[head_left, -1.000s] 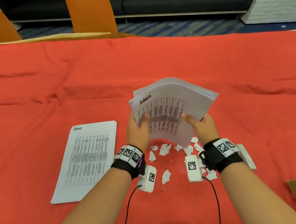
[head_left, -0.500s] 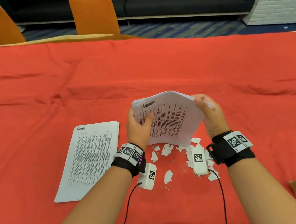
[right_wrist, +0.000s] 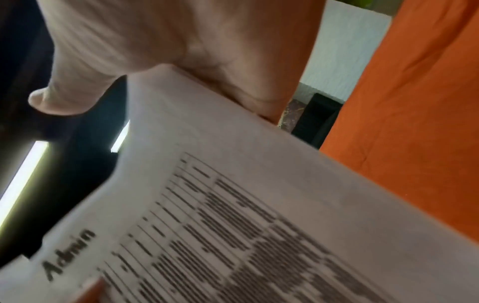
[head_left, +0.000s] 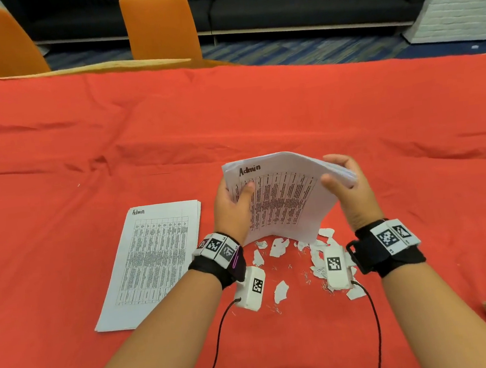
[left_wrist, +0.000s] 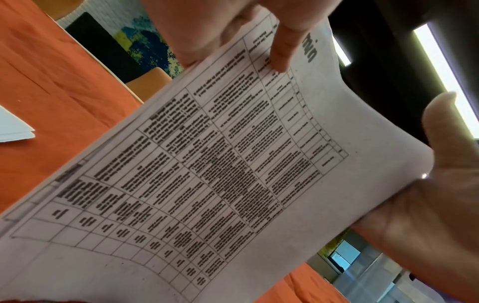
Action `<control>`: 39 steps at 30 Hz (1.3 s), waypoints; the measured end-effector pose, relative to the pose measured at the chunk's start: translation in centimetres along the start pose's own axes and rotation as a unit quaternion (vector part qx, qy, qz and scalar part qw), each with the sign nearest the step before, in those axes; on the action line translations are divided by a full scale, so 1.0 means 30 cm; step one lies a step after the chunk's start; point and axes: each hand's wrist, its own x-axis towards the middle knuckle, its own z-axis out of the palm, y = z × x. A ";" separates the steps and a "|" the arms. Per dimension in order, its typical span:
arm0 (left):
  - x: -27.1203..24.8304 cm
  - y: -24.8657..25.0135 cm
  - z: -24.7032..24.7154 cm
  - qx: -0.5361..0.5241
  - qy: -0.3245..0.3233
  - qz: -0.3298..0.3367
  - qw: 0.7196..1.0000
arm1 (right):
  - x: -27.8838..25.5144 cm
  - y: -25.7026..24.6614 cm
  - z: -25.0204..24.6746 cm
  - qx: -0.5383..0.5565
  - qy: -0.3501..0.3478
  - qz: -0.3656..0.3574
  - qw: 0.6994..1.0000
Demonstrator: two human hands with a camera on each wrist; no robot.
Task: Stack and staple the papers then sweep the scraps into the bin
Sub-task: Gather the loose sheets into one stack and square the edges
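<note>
Red cloth [head_left: 259,117] bears one flat paper stack [head_left: 154,263] at left and many torn scraps [head_left: 277,247]; left hand [head_left: 232,211] and right hand [head_left: 346,185] grip a second, curved sheaf [head_left: 282,200] above them.

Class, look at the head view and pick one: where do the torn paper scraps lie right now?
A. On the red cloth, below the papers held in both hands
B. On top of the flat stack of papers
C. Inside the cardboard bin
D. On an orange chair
A: the scraps lie scattered on the red cloth beneath the held papers, between the wrists of the left hand and right hand.
</note>
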 end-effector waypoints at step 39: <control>0.025 -0.022 -0.035 0.086 0.004 0.133 0.987 | 0.012 -0.003 0.072 0.006 0.024 0.019 0.999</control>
